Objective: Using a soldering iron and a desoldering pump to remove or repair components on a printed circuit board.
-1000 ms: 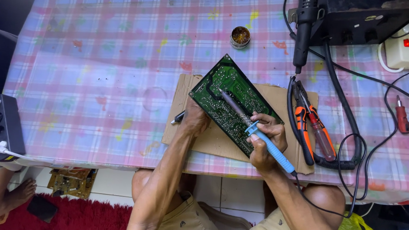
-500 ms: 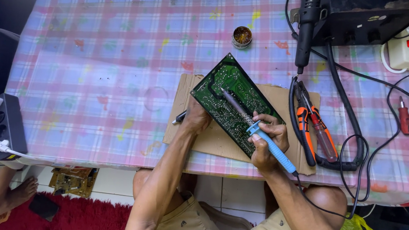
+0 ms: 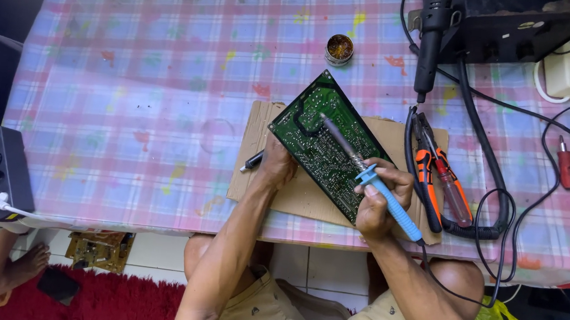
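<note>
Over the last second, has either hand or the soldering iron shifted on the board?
Hardly anything moved. The right hand keeps its grip on the blue-handled soldering iron, tip still on the green circuit board. The left hand still steadies the board's lower-left edge on the cardboard.

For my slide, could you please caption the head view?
Right hand holds soldering iron on circuit board; left hand steadies it.

Glossy green circuit board (image 3: 326,149); matt brown cardboard (image 3: 299,198); blue plastic soldering iron (image 3: 377,183).
</note>
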